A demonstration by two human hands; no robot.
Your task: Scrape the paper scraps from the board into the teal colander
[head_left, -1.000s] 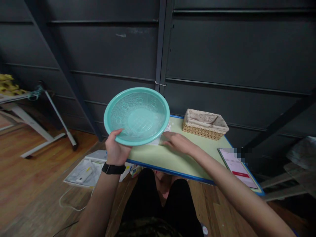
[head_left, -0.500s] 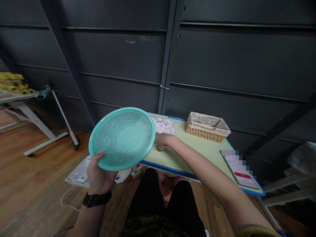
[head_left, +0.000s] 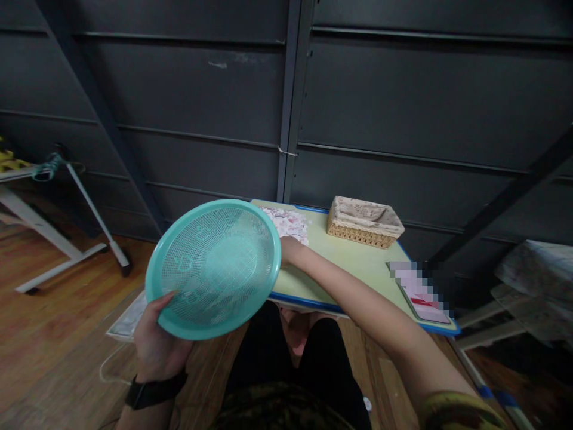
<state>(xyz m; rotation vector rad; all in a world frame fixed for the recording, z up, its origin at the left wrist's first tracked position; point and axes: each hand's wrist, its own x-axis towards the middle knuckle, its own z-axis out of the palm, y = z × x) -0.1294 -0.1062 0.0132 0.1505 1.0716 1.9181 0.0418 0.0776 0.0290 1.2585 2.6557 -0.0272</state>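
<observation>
A teal plastic colander [head_left: 230, 257] with a mesh bowl is held tilted over the left part of the table. My left hand [head_left: 163, 337] grips its lower left rim, thumb on the inside and the other fingers beneath. My right hand [head_left: 290, 252] is at the colander's right edge, low over the tabletop; its fingers are hidden behind the rim, so what they hold cannot be seen. Just beyond that hand lies a heap of small pale pink and white pieces [head_left: 289, 224], partly covered by the colander.
The pale yellow table [head_left: 333, 263] has a blue edge. A wicker basket [head_left: 364, 236] with a cloth lining stands at its back right, and a phone [head_left: 423, 295] lies at the right end. Behind rises a dark panelled wall [head_left: 403, 95]. White table legs [head_left: 67, 239] stand at left.
The colander has come lower and nearer with my left hand, tilting more. My right hand stays by its rim. The whole view has shifted slightly.
</observation>
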